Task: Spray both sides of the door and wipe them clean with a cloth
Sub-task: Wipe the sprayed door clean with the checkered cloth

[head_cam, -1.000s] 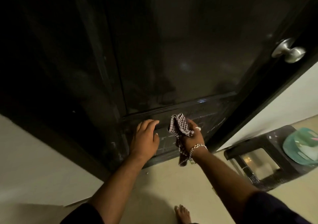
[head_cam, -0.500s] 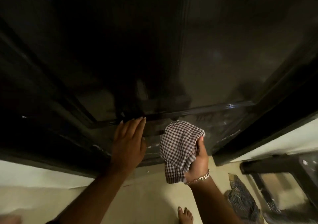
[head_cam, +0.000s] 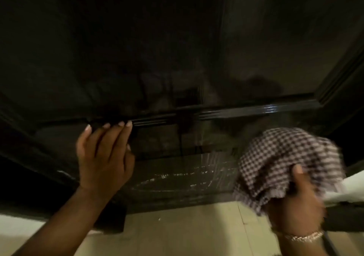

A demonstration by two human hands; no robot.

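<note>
A dark glossy door (head_cam: 177, 49) fills most of the view, with a raised moulding across its lower part. Its bottom panel (head_cam: 183, 175) shows pale wet streaks. My left hand (head_cam: 102, 157) lies flat against the lower door, fingers spread, fingertips at the moulding. My right hand (head_cam: 295, 202) grips a checked brown-and-white cloth (head_cam: 285, 161), bunched and blurred, held against the door's lower right corner. A bracelet sits on that wrist. No spray bottle is in view.
Beige floor tiles (head_cam: 187, 234) run below the door. A pale wall strip (head_cam: 17, 228) shows at the lower left, and another pale wall edge (head_cam: 354, 181) at the right beside the door's edge.
The view has dropped closer to the door's bottom. My right hand has carried the cloth rightward to the lower right corner, leaving wet streaks. My left hand stays pressed on the door.
</note>
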